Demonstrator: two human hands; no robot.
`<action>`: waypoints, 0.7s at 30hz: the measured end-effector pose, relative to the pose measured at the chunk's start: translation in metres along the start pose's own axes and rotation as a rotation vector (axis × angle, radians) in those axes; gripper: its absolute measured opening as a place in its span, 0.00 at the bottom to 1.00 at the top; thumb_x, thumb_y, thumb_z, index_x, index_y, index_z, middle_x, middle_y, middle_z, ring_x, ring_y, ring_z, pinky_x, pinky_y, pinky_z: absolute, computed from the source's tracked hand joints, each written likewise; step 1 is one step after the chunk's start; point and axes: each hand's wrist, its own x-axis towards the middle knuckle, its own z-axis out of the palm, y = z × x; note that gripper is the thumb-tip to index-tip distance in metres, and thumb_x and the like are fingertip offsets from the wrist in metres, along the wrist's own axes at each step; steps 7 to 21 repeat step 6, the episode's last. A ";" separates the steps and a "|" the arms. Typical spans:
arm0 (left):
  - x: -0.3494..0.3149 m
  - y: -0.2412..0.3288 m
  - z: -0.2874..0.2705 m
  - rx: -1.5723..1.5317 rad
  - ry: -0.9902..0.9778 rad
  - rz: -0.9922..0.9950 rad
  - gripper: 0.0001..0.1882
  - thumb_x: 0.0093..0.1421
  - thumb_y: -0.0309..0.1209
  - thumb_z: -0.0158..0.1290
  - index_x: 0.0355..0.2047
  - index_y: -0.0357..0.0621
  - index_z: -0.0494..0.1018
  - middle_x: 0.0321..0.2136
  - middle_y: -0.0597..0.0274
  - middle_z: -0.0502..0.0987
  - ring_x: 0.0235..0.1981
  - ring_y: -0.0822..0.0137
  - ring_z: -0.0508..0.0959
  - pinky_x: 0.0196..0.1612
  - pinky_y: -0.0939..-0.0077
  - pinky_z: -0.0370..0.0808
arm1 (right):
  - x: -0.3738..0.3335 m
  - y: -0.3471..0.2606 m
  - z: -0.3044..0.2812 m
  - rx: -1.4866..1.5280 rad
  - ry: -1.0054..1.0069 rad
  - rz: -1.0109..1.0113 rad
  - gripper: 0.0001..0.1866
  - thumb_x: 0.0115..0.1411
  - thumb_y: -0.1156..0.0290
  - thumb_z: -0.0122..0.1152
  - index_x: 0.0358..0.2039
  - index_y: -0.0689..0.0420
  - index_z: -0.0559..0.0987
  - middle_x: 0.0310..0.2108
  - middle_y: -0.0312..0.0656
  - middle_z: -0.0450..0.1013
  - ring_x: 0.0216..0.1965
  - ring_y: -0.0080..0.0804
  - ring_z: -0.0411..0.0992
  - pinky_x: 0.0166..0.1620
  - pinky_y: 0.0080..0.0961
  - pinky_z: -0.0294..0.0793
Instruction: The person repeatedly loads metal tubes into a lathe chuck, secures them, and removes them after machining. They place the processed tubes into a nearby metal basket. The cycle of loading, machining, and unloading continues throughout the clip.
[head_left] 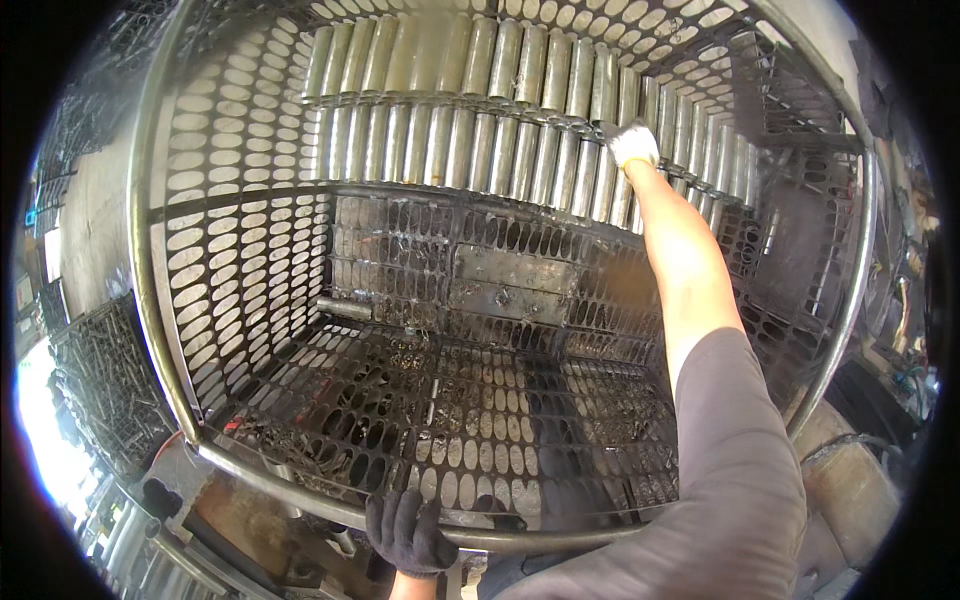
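Note:
My left hand [408, 532], in a dark glove, has its fingers wrapped over the near metal rim [290, 497] of a large perforated metal basket. My right arm stretches deep across the basket to its far side. There my right hand [633, 146], in a pale glove with dark fingertips, touches the stacked metal tubes [460, 150] right of their middle. These silvery short tubes stand side by side in two rows, one above the other. Blur and the small size of the right hand hide whether its fingers grip a tube.
One loose tube [344, 308] lies at the left on the basket's lower part. Scraps of metal are scattered on the perforated floor [480, 455]. The basket's left wall [240, 130] rises beside the rows. Outside, piles of metal parts [105, 370] stand at the left.

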 end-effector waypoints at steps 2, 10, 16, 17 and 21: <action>0.002 0.001 -0.002 -0.030 0.028 -0.019 0.15 0.64 0.35 0.43 0.37 0.42 0.78 0.40 0.48 0.82 0.44 0.42 0.83 0.57 0.37 0.75 | -0.034 -0.002 -0.006 0.496 -0.107 0.041 0.18 0.72 0.54 0.54 0.41 0.57 0.82 0.29 0.48 0.72 0.33 0.38 0.74 0.39 0.41 0.77; 0.007 -0.001 -0.002 -0.112 0.178 0.031 0.15 0.62 0.32 0.44 0.36 0.41 0.80 0.37 0.47 0.83 0.41 0.44 0.85 0.51 0.42 0.78 | -0.119 -0.010 -0.028 1.443 -0.309 0.468 0.17 0.70 0.50 0.65 0.34 0.50 0.78 0.23 0.37 0.67 0.20 0.29 0.70 0.19 0.33 0.74; 0.007 -0.001 -0.002 -0.112 0.178 0.031 0.15 0.62 0.32 0.44 0.36 0.41 0.80 0.37 0.47 0.83 0.41 0.44 0.85 0.51 0.42 0.78 | -0.119 -0.010 -0.028 1.443 -0.309 0.468 0.17 0.70 0.50 0.65 0.34 0.50 0.78 0.23 0.37 0.67 0.20 0.29 0.70 0.19 0.33 0.74; 0.007 -0.001 -0.002 -0.112 0.178 0.031 0.15 0.62 0.32 0.44 0.36 0.41 0.80 0.37 0.47 0.83 0.41 0.44 0.85 0.51 0.42 0.78 | -0.119 -0.010 -0.028 1.443 -0.309 0.468 0.17 0.70 0.50 0.65 0.34 0.50 0.78 0.23 0.37 0.67 0.20 0.29 0.70 0.19 0.33 0.74; 0.007 -0.001 -0.002 -0.112 0.178 0.031 0.15 0.62 0.32 0.44 0.36 0.41 0.80 0.37 0.47 0.83 0.41 0.44 0.85 0.51 0.42 0.78 | -0.119 -0.010 -0.028 1.443 -0.309 0.468 0.17 0.70 0.50 0.65 0.34 0.50 0.78 0.23 0.37 0.67 0.20 0.29 0.70 0.19 0.33 0.74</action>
